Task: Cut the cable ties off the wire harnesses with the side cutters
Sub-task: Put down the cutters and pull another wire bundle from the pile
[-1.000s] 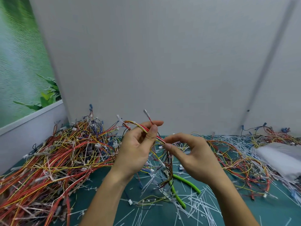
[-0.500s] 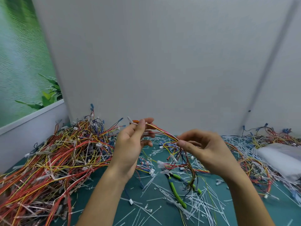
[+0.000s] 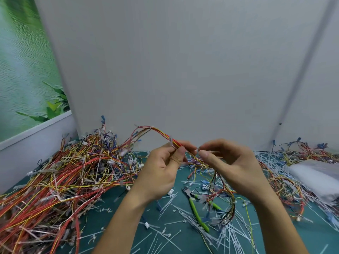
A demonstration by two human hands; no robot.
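Note:
A thin wire harness (image 3: 161,133) of red and yellow wires arcs above the table between my hands. My left hand (image 3: 165,169) pinches it between thumb and fingers, just below a white cable tie (image 3: 171,141) on the bundle. My right hand (image 3: 231,162) grips the same harness a little further right, fingers curled round it, and the rest of the wires hang down in a loop (image 3: 223,204) below. The side cutters (image 3: 197,208) with green handles lie on the green mat under that loop, held by neither hand.
A big tangled heap of red and yellow harnesses (image 3: 60,182) fills the left of the green mat (image 3: 128,230). Cut white ties (image 3: 183,217) litter the middle. More wires (image 3: 286,187) and a white plastic bag (image 3: 319,178) lie at the right. Grey walls stand close behind.
Both hands have slid along the harness, so more of it now arcs up to the left. The hanging loop has swung right. The cutters have stayed on the mat.

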